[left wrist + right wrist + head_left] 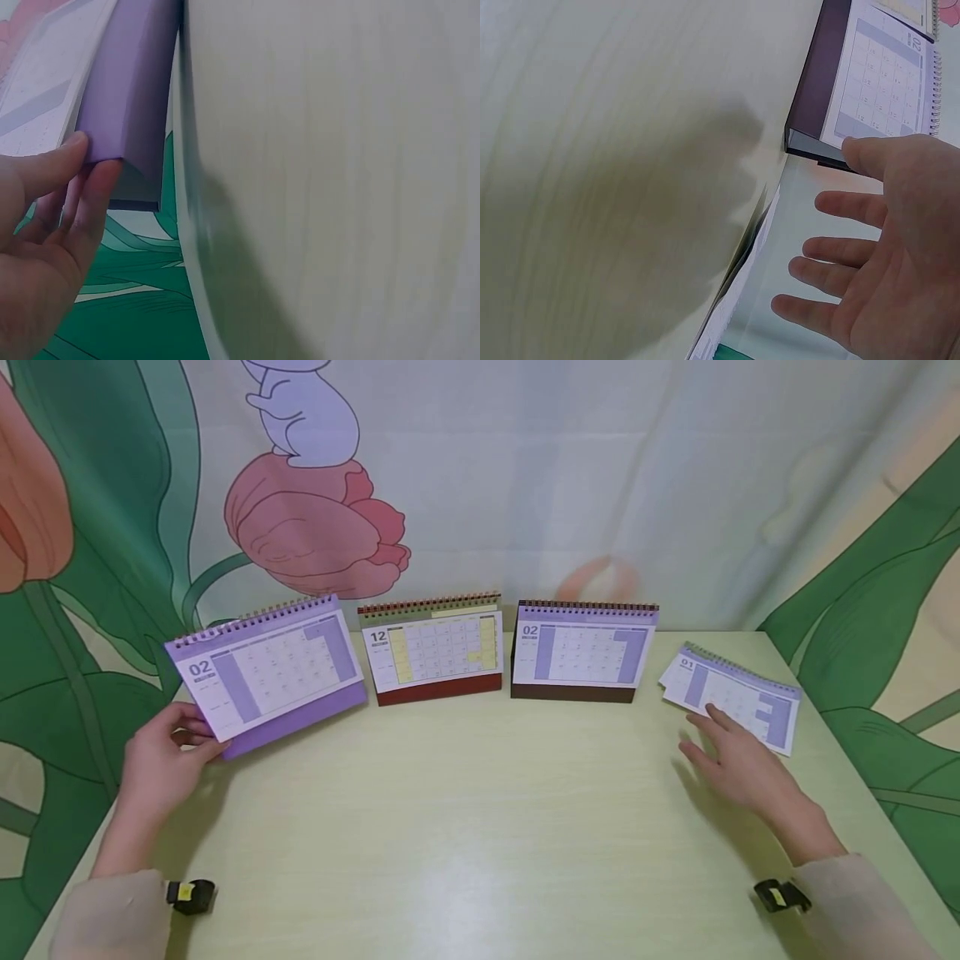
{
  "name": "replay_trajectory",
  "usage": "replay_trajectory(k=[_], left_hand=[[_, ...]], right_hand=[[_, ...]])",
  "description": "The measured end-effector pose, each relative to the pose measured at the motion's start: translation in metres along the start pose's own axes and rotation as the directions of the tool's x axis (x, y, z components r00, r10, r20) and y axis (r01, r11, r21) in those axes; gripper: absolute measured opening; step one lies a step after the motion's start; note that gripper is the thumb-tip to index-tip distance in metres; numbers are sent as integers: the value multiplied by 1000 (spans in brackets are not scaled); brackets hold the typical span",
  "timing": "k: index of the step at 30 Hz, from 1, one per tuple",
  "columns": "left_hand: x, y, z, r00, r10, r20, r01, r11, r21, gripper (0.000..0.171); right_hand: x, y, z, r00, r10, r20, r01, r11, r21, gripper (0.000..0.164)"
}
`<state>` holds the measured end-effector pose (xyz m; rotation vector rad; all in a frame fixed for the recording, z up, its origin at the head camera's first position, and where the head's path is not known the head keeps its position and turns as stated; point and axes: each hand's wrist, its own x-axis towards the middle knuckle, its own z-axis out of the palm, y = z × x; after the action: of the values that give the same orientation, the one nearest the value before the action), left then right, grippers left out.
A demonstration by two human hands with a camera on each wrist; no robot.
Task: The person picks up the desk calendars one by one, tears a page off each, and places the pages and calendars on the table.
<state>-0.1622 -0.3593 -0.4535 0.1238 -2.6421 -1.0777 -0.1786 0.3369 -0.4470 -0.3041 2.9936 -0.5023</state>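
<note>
At the left end of the table, a purple desk calendar point(281, 668) showing 02 stands tilted. My left hand point(165, 760) grips its lower left corner. In the left wrist view, the thumb point(71, 154) presses the front of the purple base point(124, 97) and the fingers go beneath its end. My right hand point(742, 768) hovers by a flat calendar pad point(738, 697) marked 01, at the table's right, its fingers spread and holding nothing. From the right wrist view, the fingers look apart from the pad's edge point(731, 292).
A calendar with a red base point(438, 647), marked 12, stands at the back middle. Beside it is a calendar with a dark brown base point(581, 652), marked 02. Behind the table point(480, 827) hangs a printed curtain point(480, 485) with flowers and leaves.
</note>
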Motion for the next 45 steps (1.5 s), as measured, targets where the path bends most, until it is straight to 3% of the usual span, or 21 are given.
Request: replay_trajectory(k=[5, 13, 19, 33, 39, 42, 45], left_hand=[[7, -4, 2, 1000, 21, 21, -21, 999, 29, 33], [10, -9, 2, 994, -22, 111, 17, 999, 48, 35], [10, -16, 3, 990, 6, 138, -12, 999, 38, 37], [9, -17, 0, 964, 10, 265, -35, 995, 90, 49], [9, -15, -5, 937, 9, 348, -51, 992, 112, 56], [8, -10, -8, 912, -2, 410, -69, 985, 159, 60], [4, -4, -12, 879, -67, 472, -60, 967, 249, 65]], right_hand=[[1, -1, 1, 1000, -10, -3, 10, 1000, 3, 60], [0, 1, 2, 1000, -24, -7, 24, 1000, 7, 60], [0, -1, 4, 1000, -22, -9, 22, 1000, 14, 59], [-1, -7, 6, 1000, -6, 9, 6, 999, 35, 59], [0, -7, 7, 1000, -15, 9, 14, 999, 43, 59], [0, -8, 8, 1000, -27, 8, 27, 999, 47, 59], [2, -10, 9, 999, -44, 7, 43, 998, 50, 58]])
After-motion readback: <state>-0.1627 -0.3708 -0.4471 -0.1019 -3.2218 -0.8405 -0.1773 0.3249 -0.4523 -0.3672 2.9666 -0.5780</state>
